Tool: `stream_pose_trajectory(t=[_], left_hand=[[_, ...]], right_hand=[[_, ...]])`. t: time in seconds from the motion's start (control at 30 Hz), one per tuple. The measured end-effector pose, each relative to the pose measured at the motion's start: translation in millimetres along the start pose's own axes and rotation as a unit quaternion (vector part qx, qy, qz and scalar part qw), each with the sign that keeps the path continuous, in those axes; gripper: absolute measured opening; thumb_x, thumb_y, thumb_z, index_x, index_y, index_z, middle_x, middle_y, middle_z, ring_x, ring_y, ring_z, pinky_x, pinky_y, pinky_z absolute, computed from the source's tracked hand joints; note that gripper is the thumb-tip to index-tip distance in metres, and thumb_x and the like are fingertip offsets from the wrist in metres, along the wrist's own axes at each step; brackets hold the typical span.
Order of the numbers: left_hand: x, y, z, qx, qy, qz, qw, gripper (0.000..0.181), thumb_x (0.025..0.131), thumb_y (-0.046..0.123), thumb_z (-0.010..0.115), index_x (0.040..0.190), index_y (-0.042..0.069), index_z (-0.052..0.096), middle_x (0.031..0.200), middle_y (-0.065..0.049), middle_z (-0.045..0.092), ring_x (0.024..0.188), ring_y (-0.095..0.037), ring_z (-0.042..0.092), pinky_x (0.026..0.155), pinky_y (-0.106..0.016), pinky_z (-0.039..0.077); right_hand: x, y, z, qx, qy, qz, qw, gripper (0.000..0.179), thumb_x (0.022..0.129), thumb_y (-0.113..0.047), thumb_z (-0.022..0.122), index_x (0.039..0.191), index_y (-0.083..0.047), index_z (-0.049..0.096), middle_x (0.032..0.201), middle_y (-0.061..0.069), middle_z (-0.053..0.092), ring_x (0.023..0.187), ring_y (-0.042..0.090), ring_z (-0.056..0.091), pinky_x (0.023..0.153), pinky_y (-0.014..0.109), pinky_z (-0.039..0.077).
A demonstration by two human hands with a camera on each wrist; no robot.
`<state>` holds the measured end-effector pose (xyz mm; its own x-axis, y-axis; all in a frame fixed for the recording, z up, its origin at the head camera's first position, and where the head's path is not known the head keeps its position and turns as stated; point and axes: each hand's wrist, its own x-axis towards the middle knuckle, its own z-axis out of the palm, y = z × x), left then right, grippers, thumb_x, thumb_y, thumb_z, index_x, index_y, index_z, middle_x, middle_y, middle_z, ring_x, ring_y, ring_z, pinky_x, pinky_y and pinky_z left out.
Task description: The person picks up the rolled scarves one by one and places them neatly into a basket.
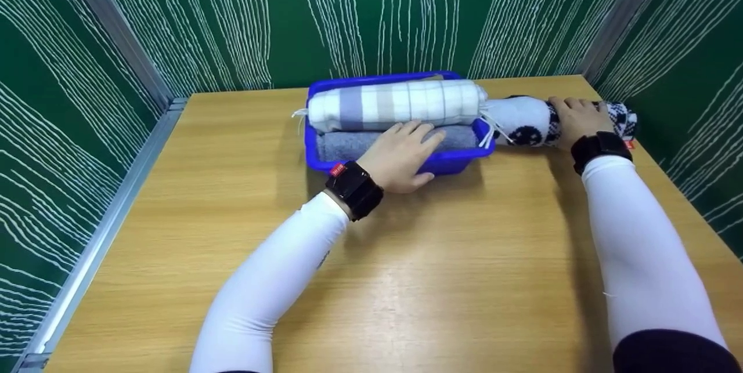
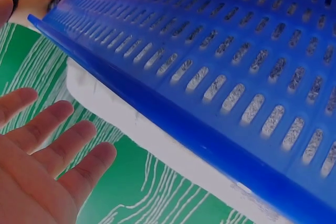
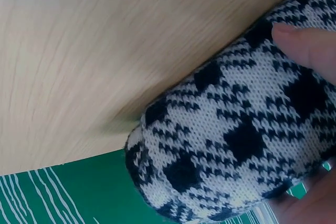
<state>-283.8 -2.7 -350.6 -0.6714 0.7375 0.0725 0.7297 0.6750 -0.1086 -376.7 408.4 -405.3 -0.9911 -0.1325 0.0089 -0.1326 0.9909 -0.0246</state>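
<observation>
A blue perforated basket [image 1: 400, 167] stands at the back of the table. Across its top lies a white plaid rolled scarf [image 1: 400, 106] with fringed ends, and a grey cloth roll [image 1: 348, 145] sits inside in front of it. My left hand [image 1: 403, 155] is over the basket's front rim, its fingers spread and nearly straight; in the left wrist view that hand [image 2: 47, 156] holds nothing. Right of the basket lies a black-and-white knitted rolled scarf [image 3: 231, 129]. My right hand [image 1: 580, 120] grips its right part, thumb [image 3: 304, 48] on one side and fingers on the other.
Green walls with white streaks [image 1: 406, 19] stand close behind the basket and on both sides. The wooden table [image 1: 395, 280] extends in front. Its right edge runs near the end of the knitted roll.
</observation>
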Motion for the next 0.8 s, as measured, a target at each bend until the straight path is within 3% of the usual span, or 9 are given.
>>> stream_pose_trajectory(t=[0.23,0.47,0.8], left_hand=[[1.2,3.2,2.0,-0.002,-0.008,0.005,1.0000,0.080,0.104,0.050,0.067,0.169,0.014,0.037,0.167,-0.014,0.046,0.158,-0.037,0.041,0.131,-0.053,0.036],[2.6,5.6,1.6,-0.003,-0.015,0.004,0.9999,0.081,0.105,0.051,0.066,0.170,0.015,0.036,0.170,-0.014,0.044,0.160,-0.037,0.038,0.131,-0.054,0.036],[12.1,15.8,3.4,0.003,0.001,0.020,0.9998,0.081,0.103,0.051,0.069,0.168,0.013,0.038,0.166,-0.014,0.048,0.157,-0.037,0.044,0.130,-0.053,0.039]], right_hand=[[-1.6,1.7,5.4,-0.017,0.018,-0.002,0.9997,0.078,0.089,-0.003,0.078,0.158,0.004,0.042,0.152,0.043,0.047,0.143,0.066,0.040,0.123,0.083,0.021],[-1.2,1.9,3.0,-0.018,0.016,-0.016,0.9996,0.075,0.089,-0.002,0.076,0.156,0.005,0.044,0.149,0.043,0.051,0.138,0.065,0.046,0.120,0.082,0.028],[-5.2,4.8,3.4,-0.026,0.025,-0.021,0.9991,0.062,0.094,0.000,0.068,0.153,0.003,0.049,0.142,0.043,0.058,0.129,0.066,0.054,0.116,0.082,0.034]])
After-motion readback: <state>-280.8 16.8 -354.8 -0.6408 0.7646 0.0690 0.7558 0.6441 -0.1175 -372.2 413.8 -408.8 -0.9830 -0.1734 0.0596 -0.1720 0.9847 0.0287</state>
